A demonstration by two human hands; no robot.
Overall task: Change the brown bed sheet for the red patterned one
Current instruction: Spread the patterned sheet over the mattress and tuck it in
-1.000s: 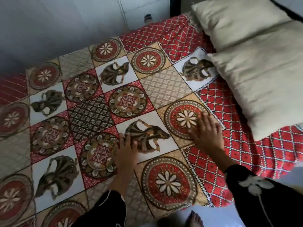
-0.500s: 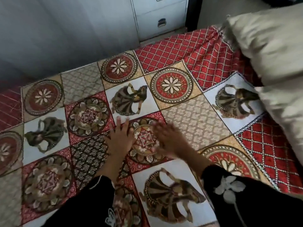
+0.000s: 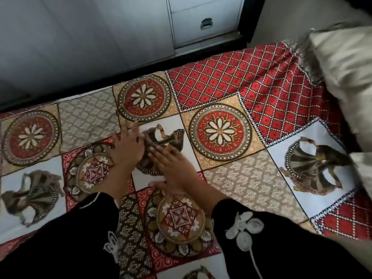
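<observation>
The red patterned sheet [image 3: 237, 81] covers the whole bed, with squares of red flower circles, grey lattice and dancer figures. My left hand [image 3: 128, 148] lies flat with spread fingers on the sheet, near the far side of the bed. My right hand [image 3: 173, 166] presses flat beside it, on the white dancer square. The cloth bunches into a small fold between the two hands. Both forearms wear black sleeves with white embroidery. No brown sheet shows.
Beige pillows [image 3: 342, 63] lie at the right end of the bed. A grey wall [image 3: 80, 41] and a white drawer unit [image 3: 203, 23] with a metal handle stand just behind the bed's far edge.
Both hands have slid across the sheet from the near side towards the far edge, and come closer together. The view has followed them forward.
</observation>
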